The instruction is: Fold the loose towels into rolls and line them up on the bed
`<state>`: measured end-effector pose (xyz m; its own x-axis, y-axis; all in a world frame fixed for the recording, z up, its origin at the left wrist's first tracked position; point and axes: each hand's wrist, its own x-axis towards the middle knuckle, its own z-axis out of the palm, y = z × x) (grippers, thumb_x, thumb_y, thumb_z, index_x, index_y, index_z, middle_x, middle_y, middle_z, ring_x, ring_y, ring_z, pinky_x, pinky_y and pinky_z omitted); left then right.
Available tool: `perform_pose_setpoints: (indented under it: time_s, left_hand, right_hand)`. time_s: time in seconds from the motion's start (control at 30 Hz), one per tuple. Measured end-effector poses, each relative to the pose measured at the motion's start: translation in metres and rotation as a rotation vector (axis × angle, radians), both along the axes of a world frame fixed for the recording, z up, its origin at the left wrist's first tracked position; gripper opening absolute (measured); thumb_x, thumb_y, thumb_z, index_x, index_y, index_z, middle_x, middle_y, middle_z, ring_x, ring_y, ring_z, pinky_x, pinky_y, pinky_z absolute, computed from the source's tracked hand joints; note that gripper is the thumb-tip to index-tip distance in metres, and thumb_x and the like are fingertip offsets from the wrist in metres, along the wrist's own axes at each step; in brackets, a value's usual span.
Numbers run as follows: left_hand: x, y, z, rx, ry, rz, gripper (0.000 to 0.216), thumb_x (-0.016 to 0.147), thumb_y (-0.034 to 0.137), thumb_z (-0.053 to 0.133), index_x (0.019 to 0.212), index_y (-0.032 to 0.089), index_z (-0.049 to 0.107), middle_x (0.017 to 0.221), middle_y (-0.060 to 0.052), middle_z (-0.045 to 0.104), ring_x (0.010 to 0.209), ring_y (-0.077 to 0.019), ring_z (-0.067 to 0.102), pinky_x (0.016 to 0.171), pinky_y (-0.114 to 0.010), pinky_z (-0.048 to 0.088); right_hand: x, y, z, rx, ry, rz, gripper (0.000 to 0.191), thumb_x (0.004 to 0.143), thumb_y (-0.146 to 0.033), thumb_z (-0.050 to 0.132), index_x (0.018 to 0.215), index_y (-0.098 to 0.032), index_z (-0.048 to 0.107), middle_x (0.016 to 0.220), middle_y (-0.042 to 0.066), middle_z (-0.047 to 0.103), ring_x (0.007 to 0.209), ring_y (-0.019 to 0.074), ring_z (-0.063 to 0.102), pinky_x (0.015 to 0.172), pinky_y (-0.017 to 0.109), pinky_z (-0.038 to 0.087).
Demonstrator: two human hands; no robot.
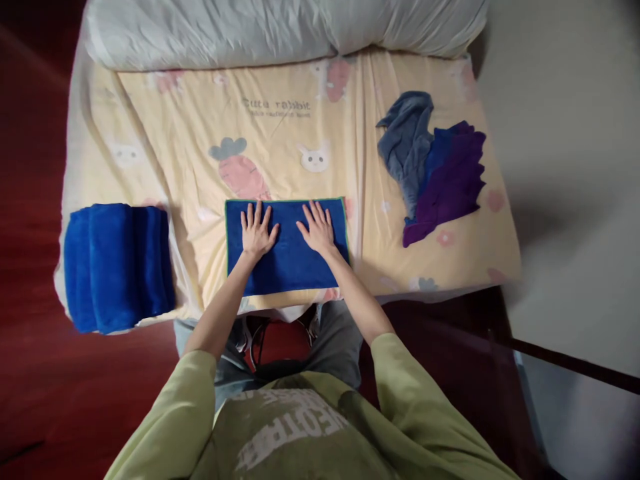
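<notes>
Blue and flat, the towel (290, 267) is laid at the near edge of the bed (280, 153) and pressed by the left hand (257, 232) and the right hand (316, 229), both spread open and gripping nothing, with folded blue towels (117, 263) stacked at its left and crumpled cloths (433, 167) at its right.

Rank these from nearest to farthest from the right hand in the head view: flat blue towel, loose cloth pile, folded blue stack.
1. Flat blue towel: directly under the right hand, which lies palm-down on it.
2. Loose cloth pile: to the right on the bed, apart from the hand.
3. Folded blue stack: at the bed's left edge, beyond the left hand.
</notes>
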<state>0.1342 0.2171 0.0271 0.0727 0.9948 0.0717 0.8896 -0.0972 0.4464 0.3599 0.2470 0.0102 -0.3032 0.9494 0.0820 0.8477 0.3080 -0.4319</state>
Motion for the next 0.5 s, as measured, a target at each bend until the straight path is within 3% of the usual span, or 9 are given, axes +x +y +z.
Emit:
perform_pose_setpoints:
  time_s: [0.07,0.17,0.23,0.37,0.5]
  left_hand:
    - [-0.011,0.011,-0.002,0.005,-0.048,0.083,0.071,0.104,0.053,0.043,0.164,0.016,0.038,0.176,-0.014,0.018,0.164,-0.0397,0.001,0.129,-0.071,0.003]
    - [-0.018,0.008,0.009,0.012,-0.084,0.148,0.071,0.104,0.050,0.043,0.164,0.012,0.037,0.176,-0.017,0.015,0.164,-0.0413,-0.002,0.128,-0.074,0.003]
    - [-0.012,-0.014,0.019,0.019,-0.059,0.108,0.071,0.105,0.048,0.040,0.165,0.010,0.036,0.176,-0.018,0.012,0.164,-0.0401,-0.003,0.130,-0.071,0.004]
    - [0.005,-0.086,0.024,-0.017,0.019,-0.143,0.068,0.107,0.047,0.038,0.167,0.017,0.033,0.176,-0.012,0.014,0.165,-0.0326,0.003,0.133,-0.062,0.011]
    - [-0.001,-0.133,0.015,-0.024,0.052,-0.117,0.066,0.107,0.044,0.038,0.168,0.019,0.030,0.177,-0.011,0.013,0.164,-0.0309,0.007,0.133,-0.059,0.014]
  right_hand:
    - [0.010,0.013,-0.006,-0.015,0.037,-0.094,0.066,0.109,-0.050,0.037,0.166,-0.017,0.034,0.175,0.011,0.024,0.165,0.0279,0.012,0.134,0.060,0.006]
    - [0.017,0.017,0.000,-0.017,0.071,-0.153,0.067,0.110,-0.049,0.035,0.166,-0.013,0.032,0.175,0.014,0.022,0.166,0.0299,0.008,0.133,0.063,0.003]
    - [0.016,-0.003,0.010,0.001,0.081,-0.119,0.067,0.110,-0.047,0.035,0.167,-0.014,0.029,0.176,0.013,0.019,0.166,0.0303,0.004,0.133,0.064,0.002]
    - [0.021,-0.073,0.021,-0.029,0.054,0.004,0.068,0.109,-0.047,0.039,0.170,-0.021,0.024,0.177,0.009,0.016,0.166,0.0288,0.008,0.134,0.061,0.006]
    - [0.044,-0.117,0.020,-0.065,0.017,-0.067,0.066,0.109,-0.045,0.036,0.169,-0.017,0.027,0.177,0.011,0.017,0.165,0.0286,0.011,0.135,0.058,0.009]
